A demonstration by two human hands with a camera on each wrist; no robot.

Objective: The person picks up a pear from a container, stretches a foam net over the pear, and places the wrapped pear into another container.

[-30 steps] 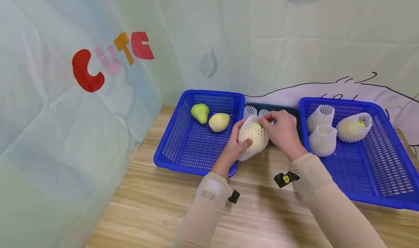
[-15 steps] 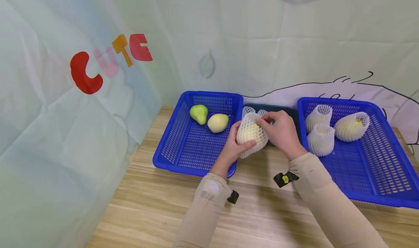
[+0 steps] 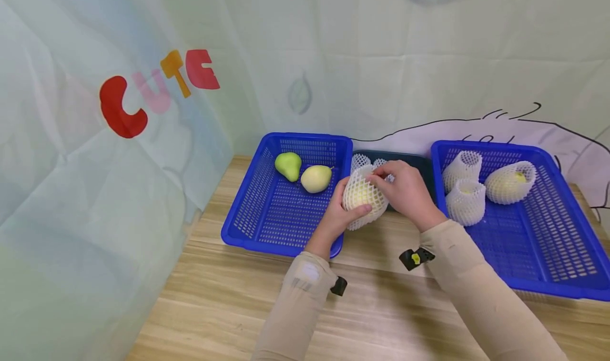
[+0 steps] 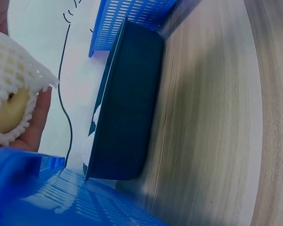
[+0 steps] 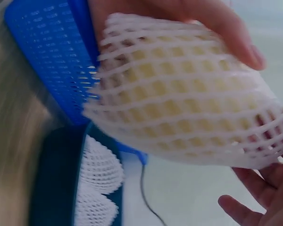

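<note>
A pale yellow pear [image 3: 363, 196] sits inside a white foam net sleeve [image 5: 179, 94], held up over the table between both hands. My left hand [image 3: 335, 216] grips it from the left, thumb across the front of the net. With thumb and fingertips my right hand [image 3: 406, 191] pinches the upper rim of the sleeve. In the left wrist view, the lower end of the pear [image 4: 12, 113] shows through the sleeve's opening, with the left fingers [image 4: 37, 120] behind it. In the right wrist view, right-hand fingers [image 5: 269, 188] are at the sleeve's far end.
The left blue basket [image 3: 238, 202] holds a green pear [image 3: 288, 166] and a yellow pear [image 3: 316, 179]. In the right blue basket [image 3: 548, 244] are three net-wrapped pears [image 3: 510, 183]. Between the baskets, a dark green tray [image 4: 127, 103] holds foam nets [image 5: 101, 165].
My left thumb has shifted along the net, and the wrapped pear has tipped slightly. The right fingertips have moved a little left with the rim, and less of the pear's top shows above it.
</note>
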